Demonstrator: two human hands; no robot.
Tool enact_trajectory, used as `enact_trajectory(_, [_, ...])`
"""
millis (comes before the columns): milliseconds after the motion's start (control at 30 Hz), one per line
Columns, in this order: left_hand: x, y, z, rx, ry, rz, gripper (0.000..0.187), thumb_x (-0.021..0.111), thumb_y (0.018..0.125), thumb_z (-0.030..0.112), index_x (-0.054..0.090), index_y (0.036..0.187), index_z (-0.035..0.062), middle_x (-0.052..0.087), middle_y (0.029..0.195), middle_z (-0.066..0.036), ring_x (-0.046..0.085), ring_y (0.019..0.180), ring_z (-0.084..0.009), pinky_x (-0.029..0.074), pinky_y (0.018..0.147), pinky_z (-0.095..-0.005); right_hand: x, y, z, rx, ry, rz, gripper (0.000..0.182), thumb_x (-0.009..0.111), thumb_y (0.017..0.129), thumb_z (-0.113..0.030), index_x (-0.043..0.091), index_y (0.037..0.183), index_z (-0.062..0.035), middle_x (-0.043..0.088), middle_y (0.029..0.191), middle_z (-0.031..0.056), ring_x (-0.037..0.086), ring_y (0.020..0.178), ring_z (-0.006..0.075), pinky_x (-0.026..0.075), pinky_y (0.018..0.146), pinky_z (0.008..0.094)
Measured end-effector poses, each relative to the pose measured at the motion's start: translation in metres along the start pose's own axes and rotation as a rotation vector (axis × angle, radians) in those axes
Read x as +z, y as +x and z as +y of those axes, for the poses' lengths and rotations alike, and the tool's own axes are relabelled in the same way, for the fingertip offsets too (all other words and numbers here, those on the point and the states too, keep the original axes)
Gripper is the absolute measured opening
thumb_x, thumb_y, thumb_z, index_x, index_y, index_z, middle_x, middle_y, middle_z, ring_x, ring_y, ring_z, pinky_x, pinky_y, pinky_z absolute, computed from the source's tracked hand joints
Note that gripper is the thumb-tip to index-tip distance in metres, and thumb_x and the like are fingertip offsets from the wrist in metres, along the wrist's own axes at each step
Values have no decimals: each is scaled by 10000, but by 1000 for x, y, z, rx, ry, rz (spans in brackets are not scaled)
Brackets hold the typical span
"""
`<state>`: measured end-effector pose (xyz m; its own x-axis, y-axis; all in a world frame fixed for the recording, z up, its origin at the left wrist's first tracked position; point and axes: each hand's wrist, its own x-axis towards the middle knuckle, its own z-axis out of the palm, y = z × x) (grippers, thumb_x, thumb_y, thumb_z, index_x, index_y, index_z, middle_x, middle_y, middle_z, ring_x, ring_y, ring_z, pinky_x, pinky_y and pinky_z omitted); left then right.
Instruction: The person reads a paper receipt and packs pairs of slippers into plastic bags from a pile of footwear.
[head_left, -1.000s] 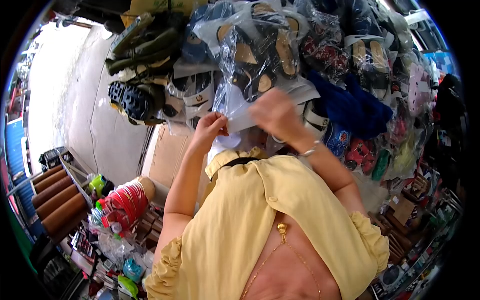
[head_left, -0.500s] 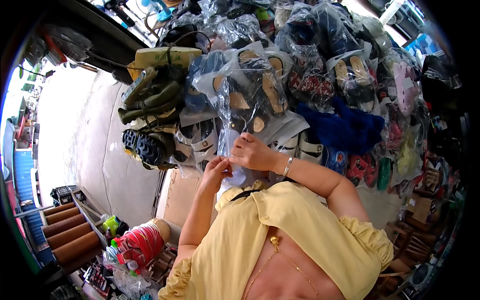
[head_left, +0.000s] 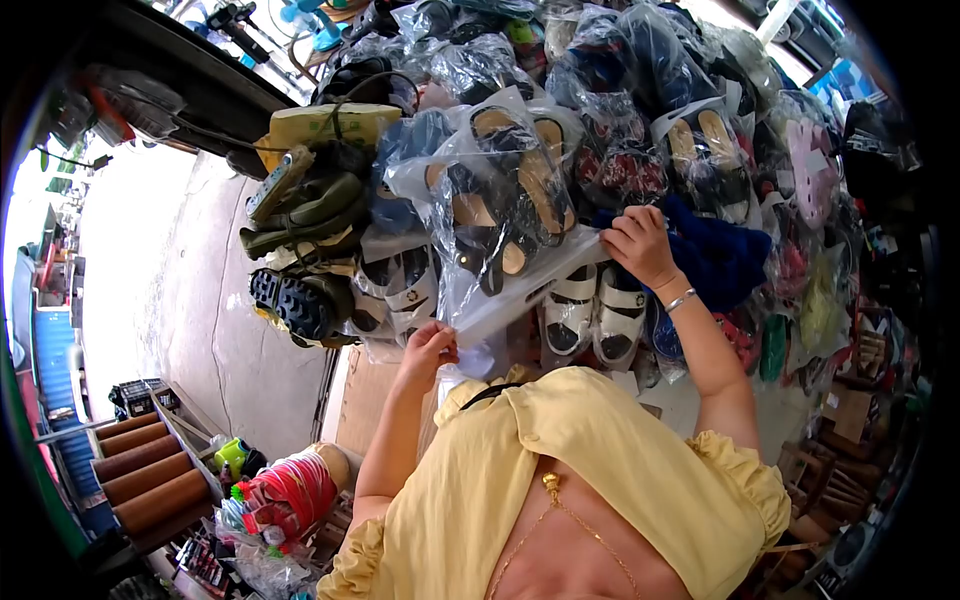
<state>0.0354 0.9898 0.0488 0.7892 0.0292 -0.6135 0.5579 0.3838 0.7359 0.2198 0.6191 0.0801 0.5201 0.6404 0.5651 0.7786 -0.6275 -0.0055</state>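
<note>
A clear plastic bag (head_left: 520,292) with dark, tan-soled sandals (head_left: 545,185) inside lies in front of me, its near edge stretched at a slant between my hands. My left hand (head_left: 428,357) pinches the lower left corner of that edge. At the other end, my right hand (head_left: 642,245), with a silver bracelet at the wrist, grips the right corner beside a dark blue fuzzy item (head_left: 718,245). White and black sandals (head_left: 617,315) show just below the stretched edge.
Bagged shoes are heaped across the far side. Olive green shoes (head_left: 310,205) and a black-soled shoe (head_left: 290,300) sit on the left. Brown rolls (head_left: 145,465) and a spool of red cord (head_left: 295,490) stand lower left, near the concrete floor (head_left: 190,320).
My right hand has moved right and up, away from my left hand, drawing the bag's edge out wide. My left hand has stayed almost in place.
</note>
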Motion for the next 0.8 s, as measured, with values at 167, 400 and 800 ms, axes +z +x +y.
enact_trajectory(167, [-8,27,13,165,463,7,157,629,888,100,523,976,23,596,769,-46,599,686,-151,537,631,-328,6,-5,-9,260,174,9,195,721,736,-89,624,905,-87,604,969,61,561,957,273,432,852,384])
enact_trajectory(400, [80,96,165,1027,1275,135,578,718,818,256,459,1293,53,577,1212,-175,538,1139,-363,435,957,-421,5,0,-39,526,431,198,256,690,807,-112,603,1035,-34,618,1035,138,568,978,338,440,867,413])
enact_trajectory(800, [129,249,229,206,981,-574,463,645,919,330,571,1241,5,631,1094,-53,548,990,-119,438,879,-276,4,-48,-57,575,227,116,253,674,755,-34,617,1000,-62,604,1038,110,557,978,334,446,845,428])
